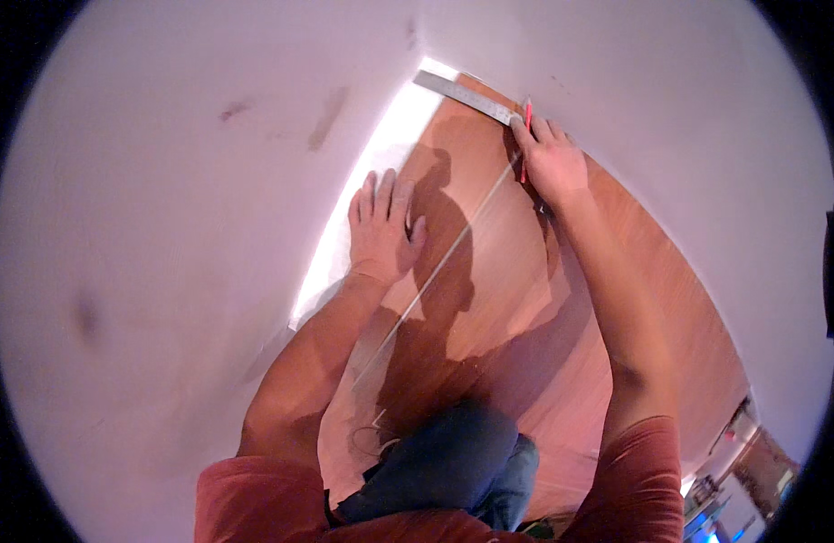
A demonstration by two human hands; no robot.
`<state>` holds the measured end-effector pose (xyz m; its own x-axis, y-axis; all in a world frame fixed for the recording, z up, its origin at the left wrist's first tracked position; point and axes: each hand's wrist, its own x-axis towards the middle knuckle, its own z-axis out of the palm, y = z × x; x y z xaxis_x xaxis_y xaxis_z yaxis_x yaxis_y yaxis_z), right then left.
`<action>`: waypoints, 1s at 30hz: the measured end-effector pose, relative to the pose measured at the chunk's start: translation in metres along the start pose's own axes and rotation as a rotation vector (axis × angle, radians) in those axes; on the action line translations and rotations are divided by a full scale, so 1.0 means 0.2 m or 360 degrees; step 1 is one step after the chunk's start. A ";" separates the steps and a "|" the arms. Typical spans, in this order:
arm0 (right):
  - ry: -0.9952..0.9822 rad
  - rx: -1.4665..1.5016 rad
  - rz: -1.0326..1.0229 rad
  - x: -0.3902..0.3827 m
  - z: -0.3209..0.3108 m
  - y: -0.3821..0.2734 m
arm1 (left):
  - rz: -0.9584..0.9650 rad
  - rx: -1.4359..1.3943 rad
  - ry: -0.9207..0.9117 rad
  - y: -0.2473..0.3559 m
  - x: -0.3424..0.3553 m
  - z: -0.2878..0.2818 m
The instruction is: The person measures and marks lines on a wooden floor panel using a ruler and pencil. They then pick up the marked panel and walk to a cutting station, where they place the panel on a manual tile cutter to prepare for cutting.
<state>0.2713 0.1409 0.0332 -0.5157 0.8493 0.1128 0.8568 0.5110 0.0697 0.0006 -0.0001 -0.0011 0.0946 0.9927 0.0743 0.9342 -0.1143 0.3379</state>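
Observation:
My left hand (383, 228) lies flat with fingers spread, over the left edge of a wood-grain board (498, 235) and the bright white strip beside it. At the far end, a steel try square (462, 96) lies across the board, its blade reaching over the white strip to the left wall. My right hand (554, 165) grips the square's right end, where a dark part shows partly under the fingers. A red pencil (527, 113) is also held there, its end pointing away from me. A pale straight line (453, 242) runs lengthwise along the boards.
Pale walls rise at the left (181, 199) and right (706, 136), meeting at a far corner. My knee in blue trousers (444, 457) rests over the boards, with a thin white cord (370, 439) beside it. Assorted items (729, 507) sit at the lower right. My shadow covers the middle.

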 end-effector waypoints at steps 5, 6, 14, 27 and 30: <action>0.0319 0.0209 0.0151 -0.43 -0.12 0.11 | -0.0017 0.0084 -0.0007 -0.03 -0.02 0.03; 0.0233 0.0231 0.0289 -0.59 -0.15 0.14 | -0.0030 0.0073 -0.0014 -0.01 -0.04 0.03; 0.0087 0.0135 0.0597 -1.35 -0.06 0.37 | 0.0068 0.0158 0.0078 -0.02 -0.07 0.12; 0.0208 0.0065 0.0534 -1.37 -0.04 0.41 | 0.0016 0.0466 0.0222 0.23 -0.04 0.05; 0.0192 0.0092 0.0571 -1.39 -0.04 0.42 | 0.0219 -0.0632 -0.0077 0.95 0.12 0.06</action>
<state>0.4873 -0.0538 0.0157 -0.1767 0.9555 0.2360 0.9797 0.1938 -0.0509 0.1853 0.0020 0.0533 0.2341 0.9667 0.1033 0.7076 -0.2423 0.6638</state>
